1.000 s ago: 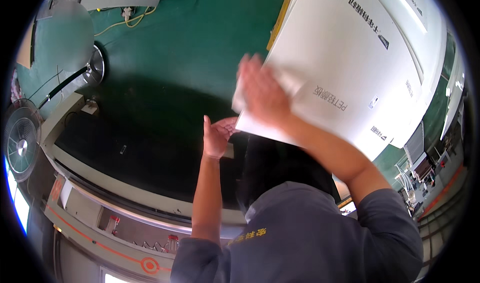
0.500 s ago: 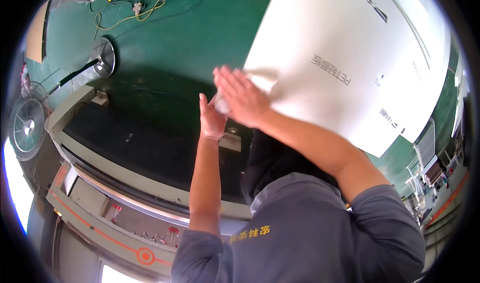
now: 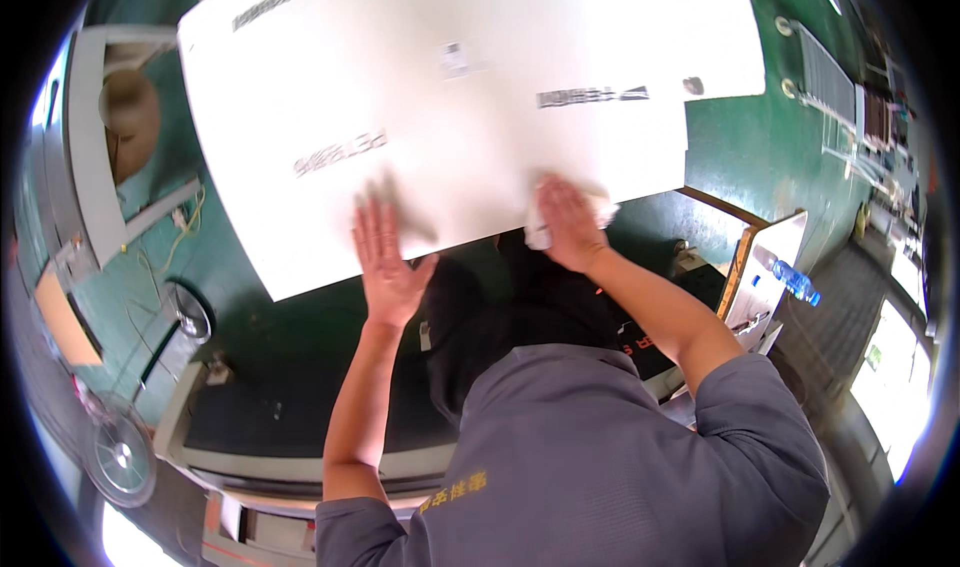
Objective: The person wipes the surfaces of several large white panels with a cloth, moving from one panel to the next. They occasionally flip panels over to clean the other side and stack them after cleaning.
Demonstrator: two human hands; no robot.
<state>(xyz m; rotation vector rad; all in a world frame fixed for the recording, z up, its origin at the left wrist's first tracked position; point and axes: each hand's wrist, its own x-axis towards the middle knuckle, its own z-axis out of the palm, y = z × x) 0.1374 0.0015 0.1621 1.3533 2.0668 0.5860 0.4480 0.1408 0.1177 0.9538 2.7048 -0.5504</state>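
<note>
A large white sheet (image 3: pixel 470 157) with dark printed marks spreads out before me. My left hand (image 3: pixel 388 272) rests near its close edge, fingers stretched out and the palm reaching past the edge. Farther right along the same edge, my right hand (image 3: pixel 568 225) presses a crumpled white cloth (image 3: pixel 538 231) against the sheet. The cloth shows on both sides of the fingers, and part of it is hidden beneath them.
A machine with a black bed (image 3: pixel 290 402) lies at lower left, beside a standing fan (image 3: pixel 122 455). At right, a clear blue bottle (image 3: pixel 797 283) lies by a small table (image 3: pixel 765 257). Farther off stands a metal rack (image 3: pixel 828 72). Yellow cable (image 3: pixel 187 229) runs over the green floor.
My view has turned toward the white sheet. My hands were together with the white cloth between them; now they are apart, the left open at the sheet's edge, the right keeping the cloth.
</note>
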